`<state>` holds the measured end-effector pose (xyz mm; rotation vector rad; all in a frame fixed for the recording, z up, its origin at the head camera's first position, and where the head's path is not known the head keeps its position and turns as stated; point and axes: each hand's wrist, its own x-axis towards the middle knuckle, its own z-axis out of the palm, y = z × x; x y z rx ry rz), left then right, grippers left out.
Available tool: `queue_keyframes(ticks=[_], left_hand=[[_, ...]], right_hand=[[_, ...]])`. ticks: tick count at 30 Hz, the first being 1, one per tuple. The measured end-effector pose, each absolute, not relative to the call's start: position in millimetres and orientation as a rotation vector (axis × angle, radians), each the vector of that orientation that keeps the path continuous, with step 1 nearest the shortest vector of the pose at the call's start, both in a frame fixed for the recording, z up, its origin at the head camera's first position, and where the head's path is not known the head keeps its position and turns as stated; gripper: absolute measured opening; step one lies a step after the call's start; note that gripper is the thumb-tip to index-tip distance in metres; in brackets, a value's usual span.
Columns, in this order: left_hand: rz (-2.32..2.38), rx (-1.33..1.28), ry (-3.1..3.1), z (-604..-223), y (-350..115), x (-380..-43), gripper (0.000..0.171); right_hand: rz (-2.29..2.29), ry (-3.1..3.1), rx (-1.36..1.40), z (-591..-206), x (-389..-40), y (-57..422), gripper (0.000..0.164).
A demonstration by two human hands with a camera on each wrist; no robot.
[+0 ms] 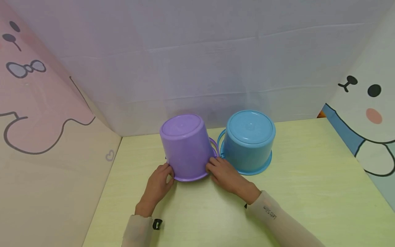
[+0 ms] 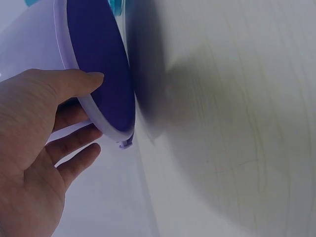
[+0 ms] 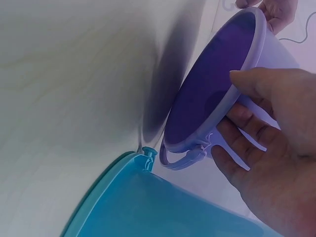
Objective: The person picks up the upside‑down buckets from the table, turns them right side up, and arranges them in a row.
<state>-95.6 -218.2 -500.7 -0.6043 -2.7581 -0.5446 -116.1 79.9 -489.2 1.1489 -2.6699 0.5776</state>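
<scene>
The purple bucket [image 1: 186, 151], smooth and plain, is upside down near the far edge of the table [image 1: 197, 219], tilted, its near rim [image 1: 189, 179] raised. The left hand [image 1: 158, 183] and right hand [image 1: 226, 175] each pinch that rim, thumb over its edge, fingers against the outside.

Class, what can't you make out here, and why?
Inside of the blue bucket, all views: hidden, mouth facing the table.
Far rim of the purple bucket, head view: behind its wall.
Its base, left wrist view: past the left edge.
Part of the left hand, right wrist view: above the top edge.
</scene>
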Motion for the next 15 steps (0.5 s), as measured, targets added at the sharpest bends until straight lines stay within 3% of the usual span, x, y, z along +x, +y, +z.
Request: queue_keyframes(ticks=[15], left_hand=[[-0.579, -0.577, -2.772, -495.4, -220.1, -98.5, 0.038]], right_hand=[[0.579, -2.683, 1.127, -485.2, -120.8, 78.1, 0.018]])
